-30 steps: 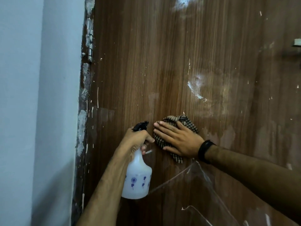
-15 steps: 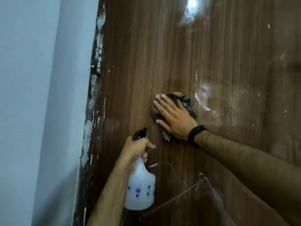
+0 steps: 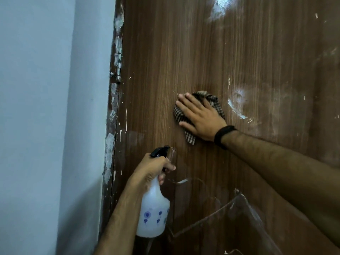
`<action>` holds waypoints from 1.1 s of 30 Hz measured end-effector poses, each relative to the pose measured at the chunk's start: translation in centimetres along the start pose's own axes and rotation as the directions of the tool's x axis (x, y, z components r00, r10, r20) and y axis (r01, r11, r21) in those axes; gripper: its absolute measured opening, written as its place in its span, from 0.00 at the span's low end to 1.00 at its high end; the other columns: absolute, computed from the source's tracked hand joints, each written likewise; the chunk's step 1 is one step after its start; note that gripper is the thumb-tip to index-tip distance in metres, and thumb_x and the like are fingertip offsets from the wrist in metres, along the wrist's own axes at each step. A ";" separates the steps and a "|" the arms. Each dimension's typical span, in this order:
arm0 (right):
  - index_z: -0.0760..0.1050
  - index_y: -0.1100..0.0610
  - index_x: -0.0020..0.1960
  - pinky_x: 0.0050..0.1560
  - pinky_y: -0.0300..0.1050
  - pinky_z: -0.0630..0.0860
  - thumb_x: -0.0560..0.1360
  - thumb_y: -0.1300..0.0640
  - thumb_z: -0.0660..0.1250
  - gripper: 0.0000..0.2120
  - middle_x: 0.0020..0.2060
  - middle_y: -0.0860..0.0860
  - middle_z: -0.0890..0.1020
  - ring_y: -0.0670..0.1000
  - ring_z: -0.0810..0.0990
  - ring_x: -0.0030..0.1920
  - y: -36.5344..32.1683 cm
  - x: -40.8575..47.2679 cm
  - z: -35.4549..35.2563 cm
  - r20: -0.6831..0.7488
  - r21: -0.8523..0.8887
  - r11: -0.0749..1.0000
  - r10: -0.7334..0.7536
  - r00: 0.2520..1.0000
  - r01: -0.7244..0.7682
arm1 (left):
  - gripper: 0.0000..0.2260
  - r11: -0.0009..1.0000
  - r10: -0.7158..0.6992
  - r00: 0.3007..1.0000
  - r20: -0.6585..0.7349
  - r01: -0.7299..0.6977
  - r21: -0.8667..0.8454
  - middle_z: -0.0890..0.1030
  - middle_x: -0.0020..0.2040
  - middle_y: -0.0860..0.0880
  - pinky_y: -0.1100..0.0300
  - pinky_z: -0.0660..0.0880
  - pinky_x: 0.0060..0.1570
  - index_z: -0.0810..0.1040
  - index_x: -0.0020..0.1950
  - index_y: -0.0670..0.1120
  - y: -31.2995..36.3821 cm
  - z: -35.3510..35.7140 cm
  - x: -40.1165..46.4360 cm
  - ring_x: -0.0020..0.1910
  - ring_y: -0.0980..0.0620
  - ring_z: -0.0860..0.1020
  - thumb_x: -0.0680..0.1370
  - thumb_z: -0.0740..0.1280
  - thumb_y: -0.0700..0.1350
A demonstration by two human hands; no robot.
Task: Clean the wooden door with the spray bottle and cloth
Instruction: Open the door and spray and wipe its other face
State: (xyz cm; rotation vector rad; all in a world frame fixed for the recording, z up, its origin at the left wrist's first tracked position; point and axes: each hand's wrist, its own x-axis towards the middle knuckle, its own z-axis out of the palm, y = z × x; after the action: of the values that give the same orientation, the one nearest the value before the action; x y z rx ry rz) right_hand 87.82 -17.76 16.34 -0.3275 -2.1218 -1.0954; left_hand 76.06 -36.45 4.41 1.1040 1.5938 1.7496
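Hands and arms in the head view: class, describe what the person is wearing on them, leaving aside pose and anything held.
Both forearms are bare, with no sleeves in view and no gloves. The right hand has a plain black band round its wrist, smooth and dark, with no markings that can be made out. The left hand shows no band, watch or ring.

Cloth (image 3: 211,100) on door (image 3: 184,52), bottle (image 3: 154,216) lower left

Against one brown wood-grain door (image 3: 184,52), two bare hands are counted: a left hand (image 3: 150,168) and a right hand (image 3: 200,118). One white plastic spray bottle with blue flower prints (image 3: 153,212), one checked brown-and-cream cloth (image 3: 211,100), one black wristband (image 3: 223,136) and one metal hinge (image 3: 119,68) at the door's left edge are seen.
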 end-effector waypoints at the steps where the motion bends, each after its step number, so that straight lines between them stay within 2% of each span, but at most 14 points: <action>1: 0.51 0.54 0.82 0.78 0.62 0.53 0.83 0.37 0.44 0.34 0.82 0.52 0.50 0.53 0.46 0.81 0.2 0.3 0.0 -0.008 -0.007 1.000 -0.001 1.000 0.000 | 0.08 0.999 -0.020 1.000 0.005 0.020 0.026 0.77 0.27 0.50 0.62 0.69 0.24 0.78 0.53 0.38 -0.2 -0.3 -0.1 0.21 0.57 0.68 0.75 0.70 0.34; 6: 0.50 0.54 0.82 0.77 0.59 0.46 0.83 0.38 0.47 0.33 0.82 0.52 0.49 0.52 0.45 0.81 -0.8 -0.2 1.3 -0.084 -0.004 0.998 0.064 0.994 -0.065 | 0.05 0.993 -0.075 0.997 0.022 0.073 0.096 0.77 0.28 0.49 0.62 0.69 0.25 0.78 0.48 0.40 -1.4 -1.1 -0.3 0.22 0.57 0.68 0.75 0.70 0.33; 9: 0.50 0.55 0.82 0.77 0.60 0.48 0.84 0.39 0.48 0.33 0.82 0.53 0.50 0.53 0.45 0.81 -1.5 -0.8 1.5 -0.085 0.004 0.997 0.075 0.994 -0.075 | 0.03 0.986 -0.096 0.995 0.023 0.092 0.139 0.76 0.31 0.47 0.63 0.68 0.24 0.78 0.46 0.40 -1.8 -1.3 -0.3 0.22 0.57 0.67 0.75 0.70 0.33; 14: 0.50 0.56 0.82 0.78 0.61 0.54 0.84 0.39 0.48 0.33 0.82 0.54 0.49 0.54 0.45 0.81 -3.1 -3.5 2.9 -0.030 -0.014 0.999 -0.036 0.999 0.036 | 0.03 0.986 -0.096 0.995 -0.010 0.097 0.136 0.77 0.31 0.48 0.62 0.69 0.25 0.78 0.46 0.40 -2.6 -1.7 -0.3 0.22 0.57 0.68 0.75 0.70 0.33; 18: 0.51 0.57 0.82 0.76 0.60 0.58 0.84 0.39 0.49 0.33 0.81 0.55 0.51 0.55 0.47 0.81 -5.5 -6.5 4.4 0.012 -0.019 0.992 -0.124 0.992 0.124 | 0.04 0.979 -0.137 0.990 -0.029 0.140 0.150 0.73 0.23 0.50 0.61 0.68 0.25 0.77 0.42 0.40 -3.0 -2.6 -0.5 0.20 0.56 0.68 0.75 0.70 0.34; 23: 0.52 0.54 0.82 0.72 0.58 0.65 0.83 0.38 0.48 0.33 0.81 0.52 0.53 0.53 0.51 0.81 -8.3 -9.0 6.3 0.049 0.034 0.971 -0.239 0.970 0.238 | 0.04 0.989 -0.112 0.991 -0.072 0.118 0.085 0.77 0.30 0.46 0.61 0.68 0.25 0.79 0.43 0.40 -3.4 -3.7 -0.6 0.21 0.55 0.68 0.73 0.71 0.33; 25: 0.53 0.53 0.82 0.74 0.58 0.63 0.83 0.37 0.48 0.33 0.81 0.52 0.53 0.53 0.51 0.81 -7.8 -7.3 5.9 0.025 0.035 0.978 -0.206 0.978 0.205 | 0.04 0.993 -0.098 0.993 -0.062 0.102 0.058 0.77 0.30 0.47 0.62 0.68 0.25 0.78 0.43 0.41 -3.3 -4.1 -0.5 0.21 0.55 0.68 0.74 0.71 0.33; 28: 0.52 0.54 0.82 0.76 0.61 0.59 0.83 0.38 0.46 0.33 0.81 0.53 0.52 0.55 0.49 0.81 -6.7 -2.5 3.7 0.010 0.042 0.997 -0.059 0.998 0.059 | 0.06 0.995 -0.095 0.994 -0.052 0.097 0.027 0.76 0.31 0.46 0.62 0.68 0.25 0.77 0.43 0.41 -3.4 -4.3 -0.2 0.21 0.55 0.67 0.73 0.70 0.32; 33: 0.51 0.56 0.82 0.77 0.62 0.55 0.83 0.39 0.46 0.32 0.82 0.54 0.50 0.54 0.46 0.81 -7.1 -0.1 3.3 0.008 0.039 0.999 -0.011 1.000 0.010 | 0.06 0.995 -0.100 0.993 -0.065 0.101 0.006 0.75 0.30 0.46 0.62 0.66 0.24 0.76 0.44 0.40 -3.8 -4.5 0.3 0.22 0.54 0.66 0.73 0.70 0.32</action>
State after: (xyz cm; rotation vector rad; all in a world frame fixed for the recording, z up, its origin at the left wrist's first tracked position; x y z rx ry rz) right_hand 82.70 -19.45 10.69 -0.3031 -2.1515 -1.0587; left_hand 71.60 -38.05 0.93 0.9629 1.6687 1.7293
